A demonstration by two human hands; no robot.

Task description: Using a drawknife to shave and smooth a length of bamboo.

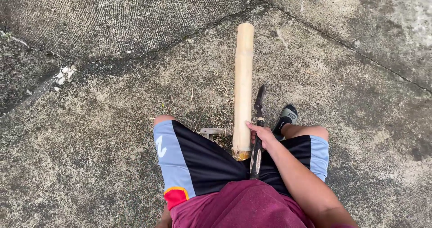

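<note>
Bamboo pole [243, 84] in right hand's [262, 135] clasp (knife [258, 133] alongside) over cracked concrete [103, 120]

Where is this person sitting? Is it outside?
Most likely outdoors, in a yard or on a path. The ground is rough, cracked concrete with dirt and daylight on it, and wood shavings lie beside a bamboo pole resting on it.

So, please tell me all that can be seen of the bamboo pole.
The bamboo pole is a thick, pale tan length with a joint ring near its far end. It lies on the cracked concrete ground, pointing away from the person. Its near end, rough and yellowish, sits between the knees. The right hand rests against its right side near that end, with a dark knife beside it.
</note>
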